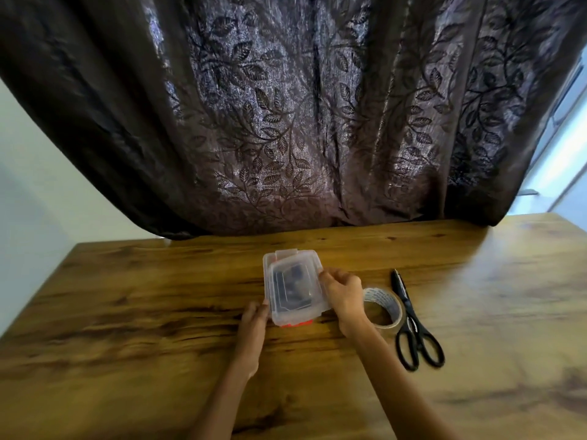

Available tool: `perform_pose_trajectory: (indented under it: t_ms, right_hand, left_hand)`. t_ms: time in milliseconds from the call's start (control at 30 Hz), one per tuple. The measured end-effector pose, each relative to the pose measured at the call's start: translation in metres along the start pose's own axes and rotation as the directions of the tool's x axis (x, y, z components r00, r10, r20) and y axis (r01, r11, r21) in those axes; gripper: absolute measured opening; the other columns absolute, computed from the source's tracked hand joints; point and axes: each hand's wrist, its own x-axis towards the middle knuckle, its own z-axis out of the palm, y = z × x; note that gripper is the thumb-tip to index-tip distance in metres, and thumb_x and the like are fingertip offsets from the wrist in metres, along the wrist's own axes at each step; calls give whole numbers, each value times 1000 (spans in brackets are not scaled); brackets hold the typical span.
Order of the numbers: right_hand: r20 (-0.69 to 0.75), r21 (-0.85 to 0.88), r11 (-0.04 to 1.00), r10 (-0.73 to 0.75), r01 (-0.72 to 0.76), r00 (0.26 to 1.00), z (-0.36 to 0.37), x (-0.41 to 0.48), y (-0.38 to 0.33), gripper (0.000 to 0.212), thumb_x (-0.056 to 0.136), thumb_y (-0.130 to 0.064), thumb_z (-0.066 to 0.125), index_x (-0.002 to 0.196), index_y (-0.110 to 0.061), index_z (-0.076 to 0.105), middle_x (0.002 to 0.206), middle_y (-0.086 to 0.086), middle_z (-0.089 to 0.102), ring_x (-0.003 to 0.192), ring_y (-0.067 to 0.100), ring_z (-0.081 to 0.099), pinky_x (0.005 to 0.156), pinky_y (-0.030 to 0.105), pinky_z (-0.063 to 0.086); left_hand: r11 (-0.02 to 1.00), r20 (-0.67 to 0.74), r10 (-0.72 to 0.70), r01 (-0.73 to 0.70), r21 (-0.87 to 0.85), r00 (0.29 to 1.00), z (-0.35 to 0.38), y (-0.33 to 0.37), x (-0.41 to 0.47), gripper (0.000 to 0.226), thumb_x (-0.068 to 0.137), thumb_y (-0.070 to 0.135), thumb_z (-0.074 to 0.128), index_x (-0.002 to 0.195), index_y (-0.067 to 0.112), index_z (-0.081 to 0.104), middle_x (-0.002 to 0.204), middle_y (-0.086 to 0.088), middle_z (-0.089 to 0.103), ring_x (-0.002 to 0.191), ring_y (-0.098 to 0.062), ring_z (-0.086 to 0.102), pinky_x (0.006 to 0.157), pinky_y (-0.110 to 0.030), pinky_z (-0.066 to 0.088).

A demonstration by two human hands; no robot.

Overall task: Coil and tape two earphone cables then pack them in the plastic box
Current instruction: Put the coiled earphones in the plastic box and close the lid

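- The step in hand looks like the last one, closing up. The plastic box (267, 265) sits on the wooden table (158, 296), just in front of the person, with its lid (293, 282) lying on top.
- The lid is not square to the box. It sits turned a little, so the box's far left corner shows from under it, and I judge it is not snapped down yet.
- Dark shapes show through the clear lid, most likely the coiled earphone cables (290, 281). Blur hides whether there are two and whether they are taped.
- The left hand (254, 317) lies against the near left corner of the box. Its fingers look fairly straight, steadying the box rather than gripping it.
- The right hand (344, 295) has its fingers curled over the right edge of the lid, pinching it.
- An orange clip (297, 324) shows at the near end of the box. Whether it is fastened cannot be told.
- The tape roll (386, 308) and the scissors (413, 325) lie side by side just right of the right hand, and neither is being held.
- The next move calls for turning the lid until its edges line up with the box. After that, press it down evenly while the left hand keeps the box from sliding, then fasten the clips at both ends.
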Motion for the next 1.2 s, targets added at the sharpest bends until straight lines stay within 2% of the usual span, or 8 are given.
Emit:
perform_pose_trajectory:
  t_ms: [200, 367, 600, 733, 867, 1033, 1133, 1200]
  right_hand:
    - [25, -217, 962, -165, 166, 986, 1, -6, 12, 16, 91, -7, 52, 98, -18, 62, 82, -6, 61, 73, 4, 57, 61, 15, 47]
    - [31, -270, 937, -219, 219, 975, 10, -7, 23, 20, 94, -4, 44, 110, -9, 56, 93, 1, 62, 81, 9, 59, 56, 8, 44]
    - [21, -298, 928, -229, 225, 973, 18, 6, 21, 23, 93, -2, 44, 111, -7, 58, 92, -1, 59, 81, 11, 57, 59, 10, 42]
    - [31, -286, 934, -214, 214, 976, 20, 9, 23, 26, 95, -6, 45, 118, -8, 55, 99, 1, 61, 90, 14, 61, 69, 19, 50]
    - [44, -296, 934, -197, 201, 979, 16, 10, 22, 24, 94, -9, 48, 116, -10, 57, 102, 4, 65, 80, 10, 60, 61, 15, 48]
    - [176, -507, 718, -456, 478, 872, 5, 8, 25, 34, 88, -6, 58, 122, -10, 57, 135, 12, 48, 117, 25, 53, 91, 28, 47]
    - [325, -532, 504, -621, 681, 713, -7, 2, 35, 21, 84, 1, 60, 104, -3, 66, 120, 15, 62, 114, 26, 58, 92, 36, 52]
    - [435, -552, 412, -599, 725, 672, -19, -4, 44, 34, 86, 2, 57, 119, -5, 58, 128, 10, 58, 127, 20, 47, 104, 35, 42]
  left_hand:
    - [1000, 22, -8, 8, -7, 1000, 0, 3, -4, 16, 95, 38, 41, 103, 31, 53, 118, 2, 55, 120, -22, 48, 103, -40, 36]
    - [1000, 24, -27, 27, -1, 999, 3, 11, -12, 47, 98, 34, 35, 138, 9, 32, 138, -11, 44, 121, -24, 44, 98, -35, 33]
    - [1000, 39, -24, 25, -18, 999, 2, 10, -12, 68, 78, 70, 40, 129, 25, 46, 136, -1, 49, 123, -17, 45, 107, -43, 35]
    - [997, -16, -30, 31, 67, 999, 6, 9, -9, 45, 91, 46, 45, 118, 11, 47, 123, -1, 53, 110, -16, 49, 87, -30, 36]
    - [994, -46, 19, -14, 106, 999, 6, 11, -9, 28, 92, 40, 46, 96, 13, 56, 104, -8, 62, 91, -15, 57, 67, -25, 39]
    - [993, -46, 14, -8, 120, 999, 9, 15, -11, 27, 94, 35, 45, 94, 10, 55, 91, -1, 59, 81, -9, 55, 62, -20, 37]
    - [989, -60, 2, 7, 147, 998, 11, 15, -12, 27, 94, 36, 45, 102, 12, 54, 91, 3, 58, 79, -5, 52, 60, -20, 36]
    - [987, -75, 1, 11, 161, 997, 10, 13, -11, 34, 93, 38, 46, 110, 10, 53, 102, -1, 59, 87, -9, 55, 67, -22, 40]
